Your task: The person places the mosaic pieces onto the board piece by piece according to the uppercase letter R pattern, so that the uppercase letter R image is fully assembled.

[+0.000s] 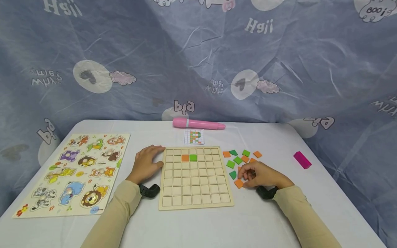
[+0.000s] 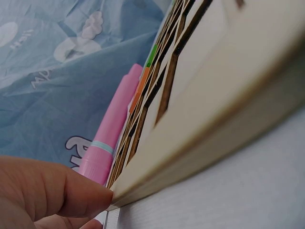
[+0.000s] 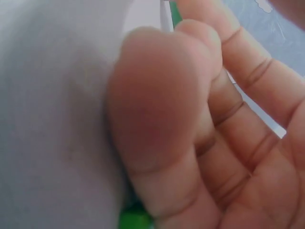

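Note:
A square wooden grid board (image 1: 195, 207) lies in the middle of the table. An orange square tile (image 1: 185, 158) and a green square tile (image 1: 193, 157) sit side by side in its second row. My left hand (image 1: 146, 165) rests at the board's left edge, its thumb (image 2: 86, 195) right at the rim. Among loose tiles to the right of the board, my right hand (image 1: 260, 175) has loosely bent fingers, its thumb tip beside an orange tile (image 1: 238, 183). Nothing shows between its fingers in the right wrist view. A dark green rounded piece (image 1: 233, 175) lies near its fingertips.
Behind the board lie a small pattern card (image 1: 194, 136) and a pink marker-shaped stick (image 1: 201, 124). An animal puzzle board (image 1: 72, 172) covers the table's left side. A magenta block (image 1: 302, 160) lies far right. More tiles, including a green square (image 1: 230, 164), surround the right hand.

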`<control>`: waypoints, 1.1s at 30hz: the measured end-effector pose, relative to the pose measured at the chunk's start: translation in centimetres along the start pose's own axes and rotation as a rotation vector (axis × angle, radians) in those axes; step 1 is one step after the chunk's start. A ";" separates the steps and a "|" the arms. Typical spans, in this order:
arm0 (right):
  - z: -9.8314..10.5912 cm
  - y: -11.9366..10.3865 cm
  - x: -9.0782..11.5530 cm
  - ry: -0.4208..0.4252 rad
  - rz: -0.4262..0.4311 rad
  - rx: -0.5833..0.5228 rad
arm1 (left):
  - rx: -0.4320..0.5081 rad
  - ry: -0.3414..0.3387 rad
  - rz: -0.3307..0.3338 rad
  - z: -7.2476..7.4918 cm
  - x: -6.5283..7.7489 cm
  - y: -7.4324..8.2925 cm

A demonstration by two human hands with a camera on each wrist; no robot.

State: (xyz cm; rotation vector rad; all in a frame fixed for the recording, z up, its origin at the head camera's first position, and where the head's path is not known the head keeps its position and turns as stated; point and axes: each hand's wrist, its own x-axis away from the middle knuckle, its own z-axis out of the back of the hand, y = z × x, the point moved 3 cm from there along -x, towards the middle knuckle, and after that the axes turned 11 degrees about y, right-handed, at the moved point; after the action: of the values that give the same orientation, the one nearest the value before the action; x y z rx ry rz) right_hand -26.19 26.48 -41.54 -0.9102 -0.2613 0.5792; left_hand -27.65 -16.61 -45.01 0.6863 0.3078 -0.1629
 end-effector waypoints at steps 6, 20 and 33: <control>0.1 0.0 0.1 -0.006 -0.008 0.005 | -0.002 0.002 -0.005 0.1 0.0 0.1; 0.2 0.4 0.0 0.015 0.000 0.013 | -0.003 -0.002 0.004 0.1 0.0 0.1; 0.5 0.5 -0.3 0.057 -0.033 -0.055 | 0.000 0.000 0.005 -0.2 0.0 -0.2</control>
State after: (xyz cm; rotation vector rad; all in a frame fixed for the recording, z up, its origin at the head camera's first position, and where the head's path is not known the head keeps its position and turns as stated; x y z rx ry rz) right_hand -26.87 26.87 -41.57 -0.9721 -0.2420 0.5169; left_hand -27.73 -16.64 -45.21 0.6874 0.3065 -0.1583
